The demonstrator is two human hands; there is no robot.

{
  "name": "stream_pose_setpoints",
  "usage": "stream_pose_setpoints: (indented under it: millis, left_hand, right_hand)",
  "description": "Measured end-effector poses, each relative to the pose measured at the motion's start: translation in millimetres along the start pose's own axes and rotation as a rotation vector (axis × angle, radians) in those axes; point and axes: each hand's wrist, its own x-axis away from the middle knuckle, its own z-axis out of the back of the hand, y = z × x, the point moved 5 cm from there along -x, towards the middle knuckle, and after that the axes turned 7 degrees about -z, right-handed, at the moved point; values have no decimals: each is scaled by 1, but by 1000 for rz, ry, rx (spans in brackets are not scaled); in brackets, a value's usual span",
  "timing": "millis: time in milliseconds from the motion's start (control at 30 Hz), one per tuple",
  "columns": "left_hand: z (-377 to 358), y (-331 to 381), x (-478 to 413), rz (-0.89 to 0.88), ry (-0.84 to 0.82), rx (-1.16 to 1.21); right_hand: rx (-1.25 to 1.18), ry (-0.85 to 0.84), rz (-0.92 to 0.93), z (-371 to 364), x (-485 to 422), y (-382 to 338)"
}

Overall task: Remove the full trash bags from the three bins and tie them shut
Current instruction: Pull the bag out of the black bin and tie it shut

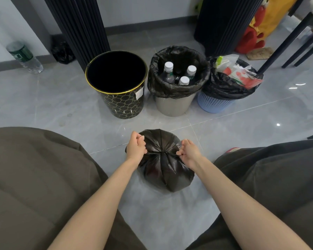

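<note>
With the left hand [135, 147], grips one tail of the black trash bag [163, 170], fingers curled round the film. Sits on the floor just before the bins, neck gathered at the middle. With the right hand [188, 151], pinches the opposite tail. Probably mid-knot. Could tear the thin film by pulling too hard; could leave a slack knot that slips open by pulling too softly. Leaves the grey bin [173, 105] and blue bin [215, 103] unemptied.

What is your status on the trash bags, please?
Left hand, right hand pinching black bag ends at knot. Black bin empty; grey bin, blue bin not yet done. Nothing blocking.
</note>
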Motion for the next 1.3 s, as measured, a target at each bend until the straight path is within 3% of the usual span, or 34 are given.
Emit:
stream_pose_setpoints:
  millis: [100,233,467,600,700,867,1000,1100,1300]
  left_hand:
    - [-2,12,0,-16,36,85]
    - [-2,29,-8,48,41,312]
    - [-11,14,1,288,-103,482]
    - [-17,3,12,316,-53,479]
    - [-15,-7,15,355,-19,376]
    - [-8,-20,18,423,-48,186]
    - [-7,-13,20,279,-6,52]
    - [-11,-9,20,288,60,192]
    - [-13,-15,23,594,230,550]
  right_hand:
    - [22,-24,74,-3,2,-12]
    - [-122,-186,126,-15,11,-34]
    - [364,-261,159,-18,20,-8]
    - [744,-293,326,-21,31,-7]
    - [833,-255,393,-22,31,-7]
    - [722,-241,331,-22,31,-4]
    - [624,-119,256,-18,21,3]
    - [437,-155,143,-22,23,8]
    - [73,-43,-152,-11,13,26]
